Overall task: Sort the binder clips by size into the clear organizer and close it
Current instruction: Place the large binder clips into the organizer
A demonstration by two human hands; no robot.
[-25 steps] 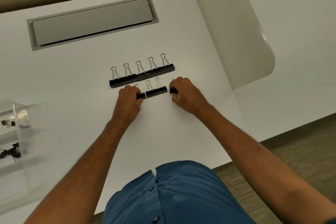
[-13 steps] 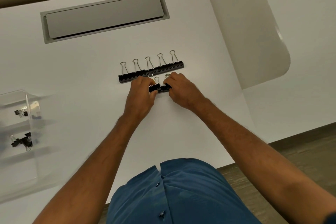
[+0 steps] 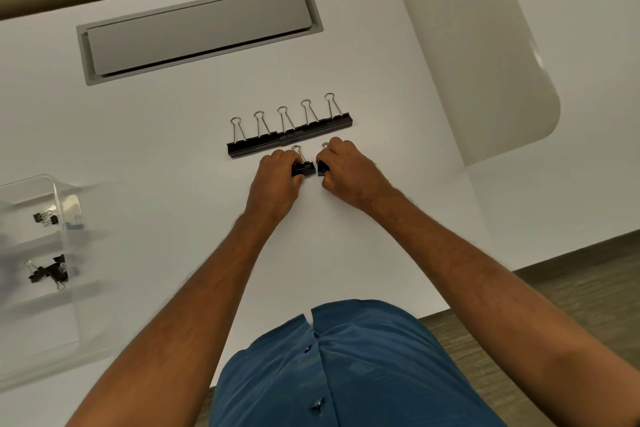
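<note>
Since half a second ago I see my two hands have drawn slightly apart: the small clips they had pressed into one tight clump at frame centre now show a narrow gap between them.

Largest first. The white bench (image 3: 166, 149) is smooth and matt, with a grey rectangular hatch (image 3: 199, 29) set into it at upper left of centre. The clear organizer (image 3: 45, 253) sits at the left edge, glossy transparent plastic with shelf-like compartments; a small black clip lies in an upper one and a few more in the one below. It stands open, well apart from both hands.

The row of five large binder clips (image 3: 289, 135), black bodies and wire loop handles, runs left to right just above my hands, tilted up toward the right.

My left hand (image 3: 273, 184) is curled round a small black clip (image 3: 303, 168), its wire loop pointing up-frame. My right hand (image 3: 349, 172) pinches another small clip (image 3: 322, 167), mostly hidden.

The organizer lies left of both, so I judge the left hand nearer for the drop.
</note>
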